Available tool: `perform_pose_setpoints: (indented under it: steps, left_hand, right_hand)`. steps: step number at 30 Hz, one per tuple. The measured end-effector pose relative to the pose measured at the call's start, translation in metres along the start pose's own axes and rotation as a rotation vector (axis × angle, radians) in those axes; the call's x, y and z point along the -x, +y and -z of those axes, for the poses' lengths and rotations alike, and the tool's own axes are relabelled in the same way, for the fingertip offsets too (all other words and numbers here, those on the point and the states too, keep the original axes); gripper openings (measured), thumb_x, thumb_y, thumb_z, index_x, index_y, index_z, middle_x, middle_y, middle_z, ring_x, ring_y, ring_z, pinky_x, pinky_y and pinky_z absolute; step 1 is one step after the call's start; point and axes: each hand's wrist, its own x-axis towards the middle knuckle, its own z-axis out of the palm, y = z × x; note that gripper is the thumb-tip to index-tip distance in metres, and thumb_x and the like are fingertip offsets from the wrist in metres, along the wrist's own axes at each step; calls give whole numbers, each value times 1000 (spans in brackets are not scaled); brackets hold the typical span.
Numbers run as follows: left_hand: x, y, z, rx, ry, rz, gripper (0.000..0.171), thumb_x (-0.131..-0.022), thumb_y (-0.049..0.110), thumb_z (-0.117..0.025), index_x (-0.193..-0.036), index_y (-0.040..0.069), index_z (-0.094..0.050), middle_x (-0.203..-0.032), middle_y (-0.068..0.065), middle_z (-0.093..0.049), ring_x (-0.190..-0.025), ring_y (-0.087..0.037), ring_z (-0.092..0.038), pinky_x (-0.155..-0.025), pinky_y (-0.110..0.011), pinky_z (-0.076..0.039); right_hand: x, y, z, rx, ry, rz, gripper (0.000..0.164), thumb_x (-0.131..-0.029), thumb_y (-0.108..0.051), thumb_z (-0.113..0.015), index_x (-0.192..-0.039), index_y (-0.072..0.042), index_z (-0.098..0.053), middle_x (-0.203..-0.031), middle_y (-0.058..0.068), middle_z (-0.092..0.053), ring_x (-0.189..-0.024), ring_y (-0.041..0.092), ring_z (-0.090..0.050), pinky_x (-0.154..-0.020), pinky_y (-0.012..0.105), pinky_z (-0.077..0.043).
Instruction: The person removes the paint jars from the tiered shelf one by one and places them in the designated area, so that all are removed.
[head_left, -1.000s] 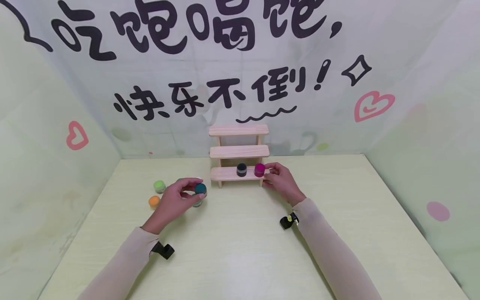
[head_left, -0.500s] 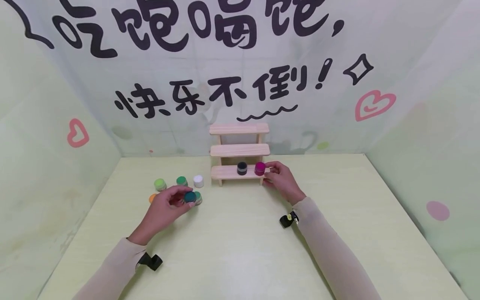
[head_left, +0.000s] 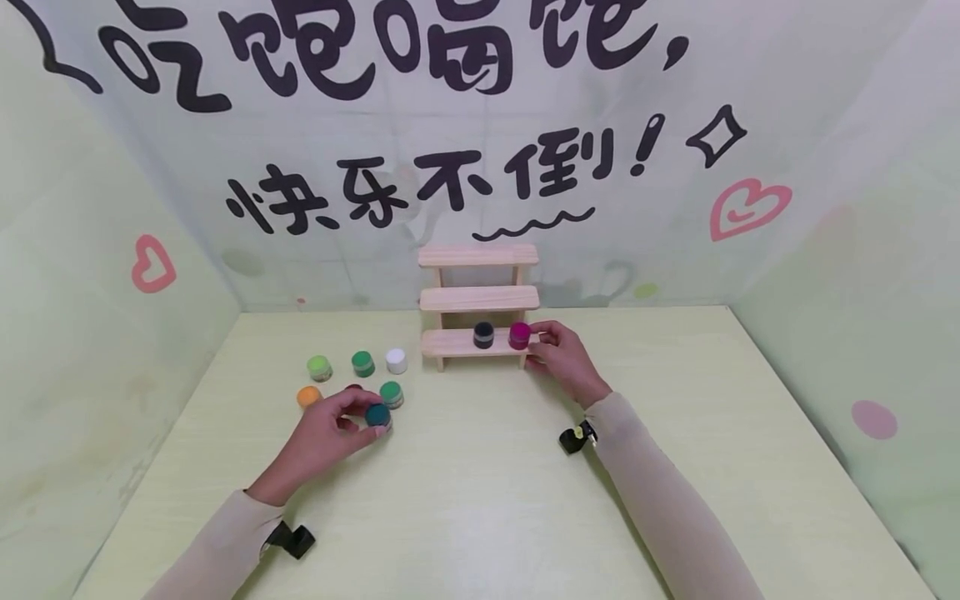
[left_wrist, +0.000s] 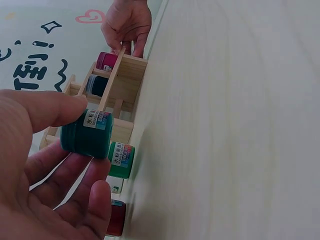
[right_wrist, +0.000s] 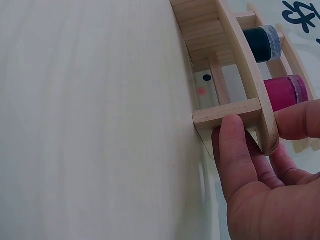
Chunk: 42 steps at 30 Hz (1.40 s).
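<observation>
My left hand [head_left: 322, 437] pinches a teal paint jar [head_left: 378, 417] between thumb and fingers, at the front right of a group of jars. In the left wrist view, the label of this paint jar [left_wrist: 87, 132] faces the camera. A green paint jar [head_left: 392, 393] stands just behind it. My right hand [head_left: 572, 367] grips the right end of the lowest step of a three-step wooden stand [head_left: 480, 298]. The right wrist view shows the thumb above the step [right_wrist: 250, 75] and fingers at its leg. On that step are a black jar [head_left: 483, 336] and a magenta jar [head_left: 519, 336].
Left of the stand are another green jar [head_left: 363, 363], a white jar [head_left: 397, 360], a light green jar [head_left: 318, 368] and an orange jar [head_left: 308, 397]. A dark red jar [left_wrist: 117, 218] is mostly hidden by the left hand. A printed cloth [head_left: 645, 192] hangs behind the table [head_left: 480, 500].
My left hand has drawn the teal jar back toward the front left, uncovering the green and white jars behind. The right hand keeps its grip on the stand.
</observation>
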Motion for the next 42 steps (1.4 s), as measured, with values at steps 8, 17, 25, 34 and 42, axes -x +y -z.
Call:
perform_pose_setpoints:
  steps: [8,17,25,34,42]
  left_hand:
    - [1,-6,-5,-56,-48,56,37,-87,21,-89,-120,16,-74,-101,-1,-75,-86,-16,-65,-74,-22,-55]
    - [1,-7,-8,-100,-85,90,40,-86,25,-90,-122,16,-73,-106,1,-75,-93,-17,-64,-75,-21,-53]
    - [1,-7,-7,-103,-97,87,41,-87,27,-89,-122,17,-72,-108,2,-74,-99,-16,-65,-78,-21,-53]
    - [1,-7,-6,-96,-99,66,42,-88,28,-88,-124,14,-72,-109,3,-75,-103,-16,-67,-79,-22,-55]
    - [-2,1,-7,-54,-67,76,40,-89,31,-88,-122,15,-73,-112,1,-75,-106,-19,-68,-84,-23,-56]
  right_hand:
    - [-1,0,1,3,2,5,35,-101,-3,-60,-136,-2,-57,-103,4,-47,-96,17,-57,-96,37,-63]
    - [0,1,0,-6,-1,3,35,-101,-3,-61,-136,-3,-57,-103,4,-48,-96,17,-58,-91,31,-64]
    - [1,1,0,-9,-1,6,34,-101,-4,-61,-136,-3,-58,-103,5,-48,-96,17,-59,-91,32,-64]
    - [0,2,0,-9,1,4,36,-100,-3,-61,-136,-3,-58,-103,4,-47,-96,16,-58,-90,31,-64]
    - [0,2,0,-2,5,-3,35,-101,-4,-61,-136,-5,-58,-104,6,-48,-97,19,-60,-90,31,-64]
